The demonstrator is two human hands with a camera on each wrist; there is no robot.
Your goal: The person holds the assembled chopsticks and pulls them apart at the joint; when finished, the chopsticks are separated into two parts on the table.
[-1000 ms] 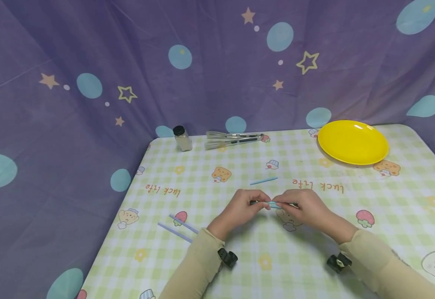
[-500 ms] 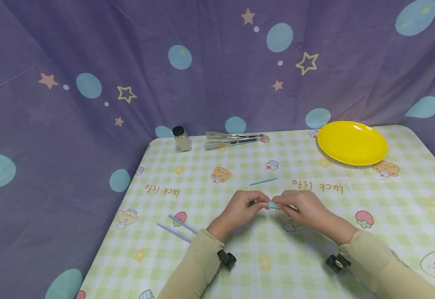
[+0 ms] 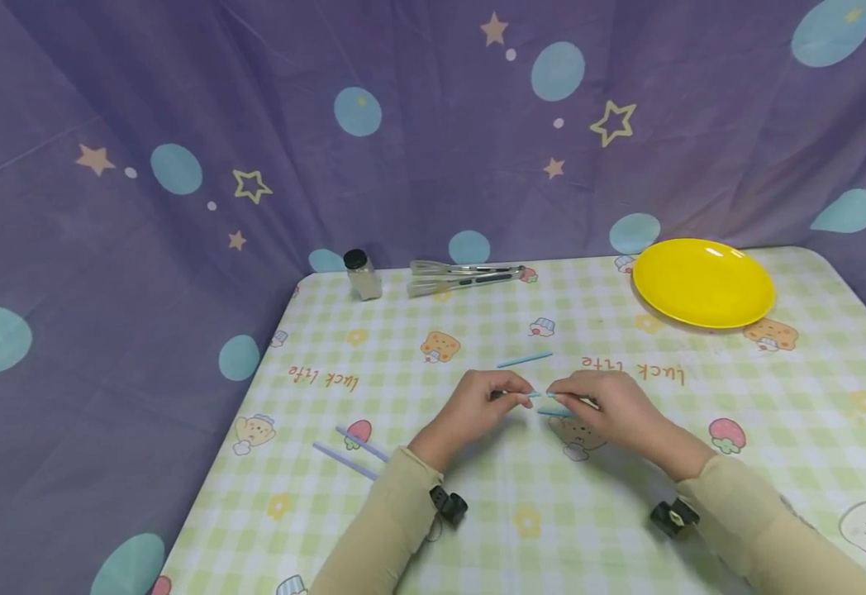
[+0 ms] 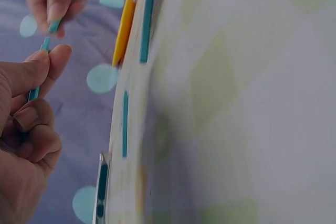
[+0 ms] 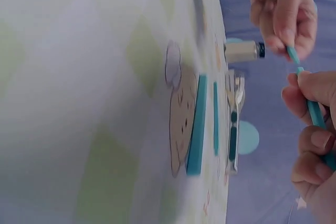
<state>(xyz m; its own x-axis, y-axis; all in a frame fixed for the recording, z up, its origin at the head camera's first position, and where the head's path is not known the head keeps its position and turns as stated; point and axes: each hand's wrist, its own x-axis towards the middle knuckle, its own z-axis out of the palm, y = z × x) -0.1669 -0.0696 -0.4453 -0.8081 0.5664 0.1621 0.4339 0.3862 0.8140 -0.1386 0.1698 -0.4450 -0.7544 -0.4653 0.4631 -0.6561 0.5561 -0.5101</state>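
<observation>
My left hand point(image 3: 478, 406) pinches a short teal chopstick section point(image 4: 34, 93) between thumb and fingers, its narrow end pointing right. Facing it, my right hand point(image 3: 611, 406) holds another teal chopstick section point(image 5: 315, 113), narrow end toward the left. A small gap separates the two ends. Most of each section is hidden by the fingers in the head view. Just below the hands, a third teal section point(image 5: 197, 129) lies on the tablecloth. One more teal section point(image 3: 525, 360) lies farther back.
Two lilac sticks point(image 3: 345, 460) lie side by side by the left forearm, partly covered by it. Along the back edge are a black-capped jar point(image 3: 364, 280), a pair of tongs point(image 3: 466, 280) and a yellow plate point(image 3: 703, 283). A purple curtain point(image 3: 418, 182) hangs behind the table.
My hands were together at the teal sections; now they are slightly raised and apart, with a gap between the section ends. The section lying beneath shows more clearly.
</observation>
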